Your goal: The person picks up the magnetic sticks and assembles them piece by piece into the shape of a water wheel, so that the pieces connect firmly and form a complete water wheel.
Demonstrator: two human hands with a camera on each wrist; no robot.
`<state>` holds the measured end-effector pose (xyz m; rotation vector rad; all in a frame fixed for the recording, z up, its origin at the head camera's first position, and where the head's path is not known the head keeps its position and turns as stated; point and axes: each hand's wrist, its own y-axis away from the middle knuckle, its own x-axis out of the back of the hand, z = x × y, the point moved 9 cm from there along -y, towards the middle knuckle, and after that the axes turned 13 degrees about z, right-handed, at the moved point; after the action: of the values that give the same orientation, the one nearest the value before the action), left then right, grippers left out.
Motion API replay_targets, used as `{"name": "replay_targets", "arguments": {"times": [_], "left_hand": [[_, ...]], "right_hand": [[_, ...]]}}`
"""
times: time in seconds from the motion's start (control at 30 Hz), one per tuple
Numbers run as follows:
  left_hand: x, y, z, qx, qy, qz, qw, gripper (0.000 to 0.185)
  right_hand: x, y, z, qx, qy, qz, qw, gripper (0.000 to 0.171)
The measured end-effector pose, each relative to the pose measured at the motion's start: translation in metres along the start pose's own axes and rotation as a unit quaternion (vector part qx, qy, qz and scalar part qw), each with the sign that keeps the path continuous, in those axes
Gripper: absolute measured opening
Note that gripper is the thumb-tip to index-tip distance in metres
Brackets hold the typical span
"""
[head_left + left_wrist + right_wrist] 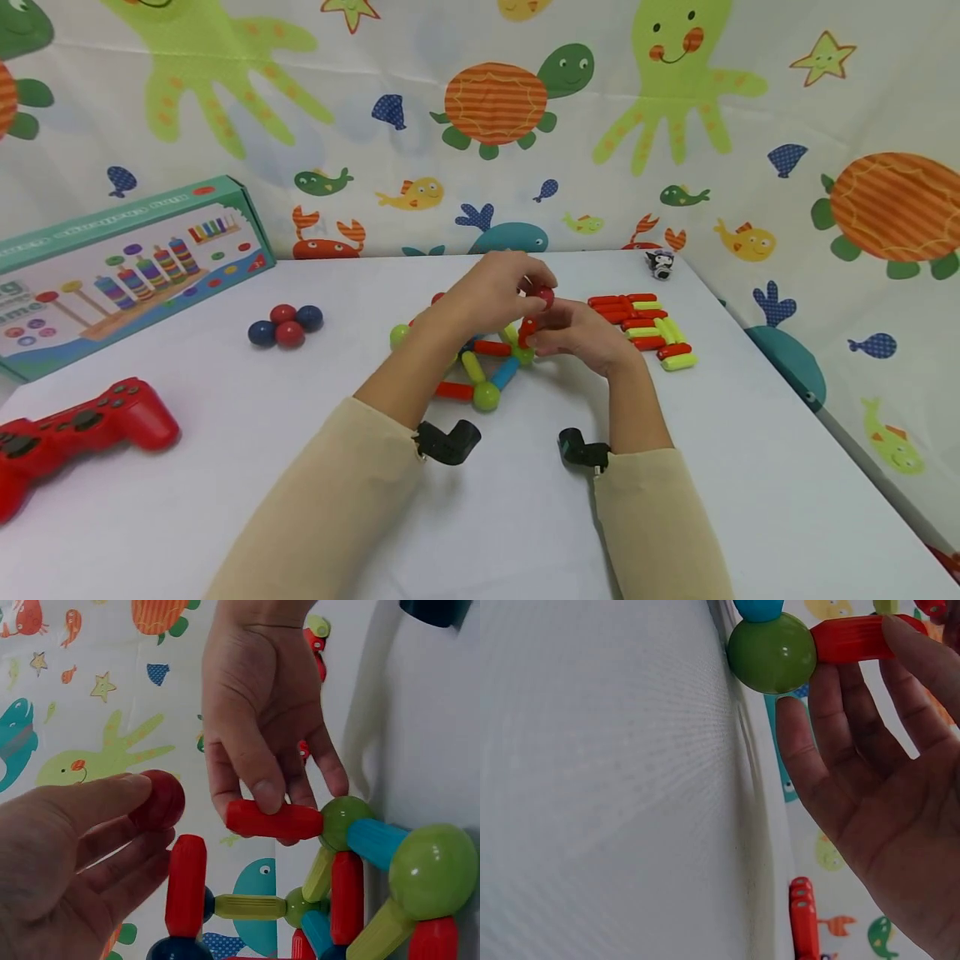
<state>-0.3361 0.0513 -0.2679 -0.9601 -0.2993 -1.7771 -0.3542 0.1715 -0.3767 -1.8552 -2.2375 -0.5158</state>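
Note:
A frame of coloured rods and balls stands on the table, with a lime green ball point(486, 396) at its near corner. My left hand point(498, 287) pinches a glossy red ball point(159, 800) between thumb and fingers above the frame. On the frame's right side, my right hand point(588, 335) holds a red rod point(274, 820) between thumb and fingers. One end of that rod meets a green ball point(771, 652). Another red rod point(186, 885) stands up from a dark blue ball point(180, 949), beside the red ball but apart from it. My left arm hides part of the frame in the head view.
Loose red and yellow-green rods point(645, 325) lie right of the frame, near a small black-and-white figurine point(660, 264). At left are red and dark blue balls point(289, 335), a toy box point(135, 275) and a red game controller point(90, 429). A printed cloth point(360, 167) hangs behind.

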Motion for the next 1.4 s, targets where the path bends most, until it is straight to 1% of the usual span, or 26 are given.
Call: {"name": "replay_targets", "arguments": {"times": [0.1, 0.27, 0.4, 0.73, 0.8, 0.83, 0.9, 0.93, 0.97, 1.0, 1.03, 1.07, 1.13, 1.17, 1.2, 1.23, 1.27, 1.3, 1.4], "left_hand": [[-0.007, -0.002, 0.000, -0.002, -0.020, -0.021, 0.9996, 0.032], [-0.012, -0.002, -0.004, 0.004, -0.032, -0.033, 0.9989, 0.031], [-0.015, 0.000, -0.005, -0.001, -0.041, -0.046, 0.9981, 0.030], [-0.014, 0.002, -0.006, -0.011, -0.042, -0.043, 0.9981, 0.029], [-0.011, 0.003, -0.008, -0.006, -0.039, -0.032, 0.9987, 0.030], [-0.007, 0.004, -0.009, -0.003, -0.034, -0.019, 0.9992, 0.030], [0.004, 0.007, -0.014, 0.006, -0.010, 0.023, 0.9997, 0.029], [0.011, 0.010, -0.017, 0.012, 0.010, 0.053, 0.9984, 0.029], [0.019, 0.013, -0.021, 0.017, 0.037, 0.089, 0.9952, 0.028], [0.027, 0.017, -0.027, 0.023, 0.067, 0.128, 0.9893, 0.027], [0.036, 0.022, -0.033, 0.029, 0.099, 0.170, 0.9800, 0.026], [0.044, 0.028, -0.041, 0.037, 0.133, 0.211, 0.9678, 0.025], [0.059, 0.041, -0.059, 0.054, 0.184, 0.283, 0.9398, 0.025], [0.064, 0.047, -0.069, 0.065, 0.202, 0.311, 0.9266, 0.025], [0.067, 0.053, -0.080, 0.079, 0.213, 0.332, 0.9156, 0.026], [0.069, 0.058, -0.090, 0.095, 0.219, 0.347, 0.9071, 0.026], [0.070, 0.062, -0.101, 0.111, 0.223, 0.353, 0.9020, 0.027], [0.070, 0.066, -0.111, 0.133, 0.222, 0.351, 0.8998, 0.028], [0.063, 0.077, -0.142, 0.208, 0.207, 0.320, 0.9007, 0.030]], "right_hand": [[0.000, 0.001, 0.001, -0.001, -0.001, -0.002, 1.000, 0.049], [0.000, 0.000, 0.001, -0.004, -0.005, -0.003, 1.000, 0.050], [0.000, 0.001, 0.001, -0.012, -0.008, 0.001, 1.000, 0.051], [0.001, 0.001, 0.003, -0.016, -0.008, 0.002, 1.000, 0.054], [0.001, 0.001, 0.004, -0.018, -0.011, 0.000, 1.000, 0.053], [0.002, 0.001, 0.005, -0.019, -0.012, -0.001, 1.000, 0.054], [0.002, 0.000, 0.005, -0.018, -0.009, -0.001, 1.000, 0.054], [0.002, -0.001, 0.006, -0.019, -0.004, 0.001, 1.000, 0.054], [0.002, -0.001, 0.007, -0.019, 0.002, 0.002, 1.000, 0.055], [0.002, -0.002, 0.007, -0.018, 0.008, 0.003, 1.000, 0.055], [0.002, -0.002, 0.008, -0.016, 0.016, 0.003, 1.000, 0.056], [0.002, -0.003, 0.008, -0.014, 0.023, 0.002, 1.000, 0.057], [0.000, -0.004, 0.008, -0.011, 0.032, 0.001, 0.999, 0.058], [0.000, -0.004, 0.008, -0.009, 0.037, 0.000, 0.999, 0.059], [0.000, -0.003, 0.008, -0.007, 0.041, -0.001, 0.999, 0.060], [-0.001, -0.003, 0.008, -0.005, 0.046, -0.003, 0.999, 0.059], [-0.001, -0.003, 0.008, -0.005, 0.048, -0.003, 0.999, 0.059], [-0.002, -0.002, 0.009, -0.005, 0.052, -0.004, 0.999, 0.058], [-0.003, -0.002, 0.011, -0.007, 0.067, -0.008, 0.998, 0.054]]}}
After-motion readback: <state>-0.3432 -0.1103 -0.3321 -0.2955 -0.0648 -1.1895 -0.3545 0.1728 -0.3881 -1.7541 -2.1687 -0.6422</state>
